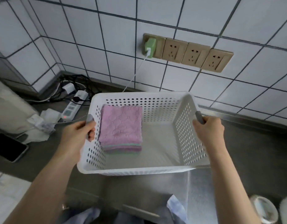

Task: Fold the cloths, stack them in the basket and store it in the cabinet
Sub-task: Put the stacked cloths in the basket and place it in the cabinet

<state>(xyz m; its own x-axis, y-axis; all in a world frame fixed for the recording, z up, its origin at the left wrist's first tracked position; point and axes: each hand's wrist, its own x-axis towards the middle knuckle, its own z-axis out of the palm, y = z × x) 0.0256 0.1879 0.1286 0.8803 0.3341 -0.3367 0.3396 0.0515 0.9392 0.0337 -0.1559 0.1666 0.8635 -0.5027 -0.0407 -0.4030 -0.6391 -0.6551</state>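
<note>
A white perforated plastic basket [155,169] is held above the grey counter, tilted slightly. Inside it, against the left wall, lies a stack of folded cloths [121,128], pink on top with green and purple layers beneath. My left hand [78,135] is closed around the grey handle on the basket's left rim. My right hand [209,131] is closed around the grey handle on the right rim. The right half of the basket floor is bare.
A white power strip [73,105] with tangled black cables sits in the back left corner. A black phone [9,147] and crumpled white wrappers [42,123] lie at left. Wall sockets [189,53] and a green charger [150,47] are on the tiled wall. A drawer handle [139,210] shows below.
</note>
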